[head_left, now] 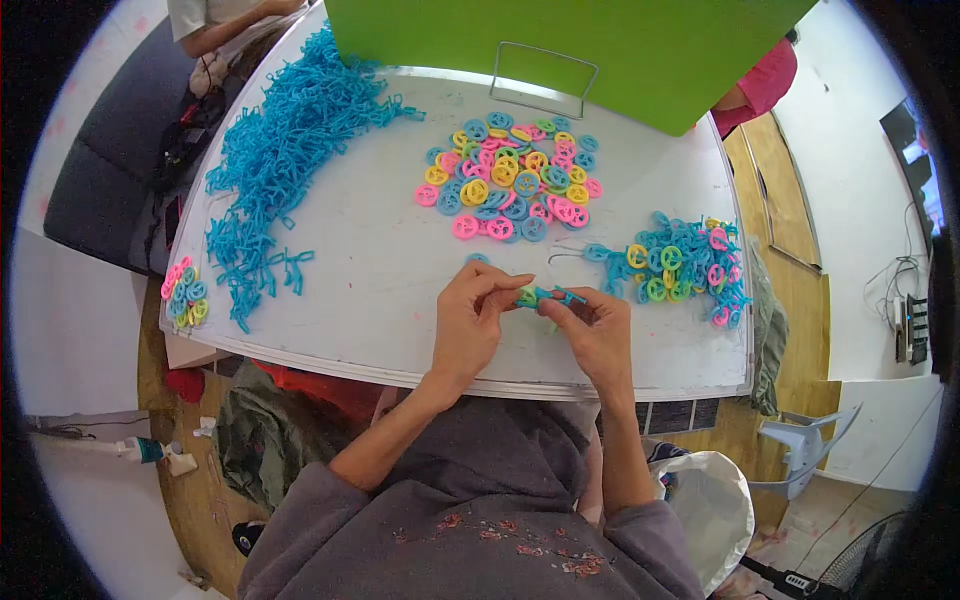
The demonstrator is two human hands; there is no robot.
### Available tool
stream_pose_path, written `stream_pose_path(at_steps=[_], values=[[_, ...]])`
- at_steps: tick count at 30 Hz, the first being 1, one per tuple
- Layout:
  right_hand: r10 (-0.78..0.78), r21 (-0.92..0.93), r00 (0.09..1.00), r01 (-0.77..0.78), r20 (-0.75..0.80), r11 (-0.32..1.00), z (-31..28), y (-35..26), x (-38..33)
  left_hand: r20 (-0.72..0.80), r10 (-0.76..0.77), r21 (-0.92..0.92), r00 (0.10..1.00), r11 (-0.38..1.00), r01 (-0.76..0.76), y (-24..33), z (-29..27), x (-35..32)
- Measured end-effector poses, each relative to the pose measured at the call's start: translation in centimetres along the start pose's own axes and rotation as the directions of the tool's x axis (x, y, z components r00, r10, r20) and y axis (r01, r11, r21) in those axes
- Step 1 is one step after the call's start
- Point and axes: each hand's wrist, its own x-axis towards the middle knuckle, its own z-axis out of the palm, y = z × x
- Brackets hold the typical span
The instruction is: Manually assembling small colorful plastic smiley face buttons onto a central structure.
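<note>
Above the near edge of the white table, my two hands meet with their fingertips close together. My left hand [466,325] pinches a small green plastic wheel [527,297]. In my right hand [600,340], thumb and fingers are closed on a blue forked plastic piece [566,297], whose end touches the wheel. Fingers partly cover both parts, so how they fit together is hard to see. Just beyond my left fingers lies a blue wheel [478,259]. To the right of my hands is a heap of blue pieces with coloured wheels on them [668,262].
A large heap of blue plastic pieces [300,125] covers the table's left side. Mixed coloured wheels [510,180] lie in the middle, more wheels [185,296] at the left corner. A green panel [570,50] stands at the back. Other people sit beyond the table.
</note>
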Motion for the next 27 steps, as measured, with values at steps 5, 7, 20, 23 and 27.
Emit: stream_pose_path(at_steps=[5, 7, 20, 23, 27], values=[[0.079, 0.265, 0.995, -0.091, 0.056, 0.96, 0.0, 0.5, -0.1, -0.042, 0.008, -0.047, 0.999, 0.999, -0.01, 0.1, 0.4, -0.2], [0.153, 0.402, 0.985, -0.171, 0.079, 0.9, 0.2, 0.3, -0.2, -0.061, 0.12, 0.068, 0.991, 0.991, -0.116, 0.2, 0.5, -0.2], [0.032, 0.167, 0.979, 0.002, -0.201, 0.986, 2.4, 1.1, -0.9, -0.104, 0.25, 0.282, 0.963, 0.936, -0.212, 0.3, 0.6, -0.1], [-0.171, -0.012, 0.968, 0.172, -0.183, 0.985, 1.9, 1.6, -0.5, -0.064, 0.229, 0.203, 0.971, 0.956, -0.212, 0.1, -0.1, 0.2], [-0.312, -0.188, 0.941, 0.286, -0.129, 0.94, 0.8, 1.0, -0.5, 0.052, 0.139, 0.105, 0.989, 0.984, -0.144, -0.5, -0.8, 0.0]])
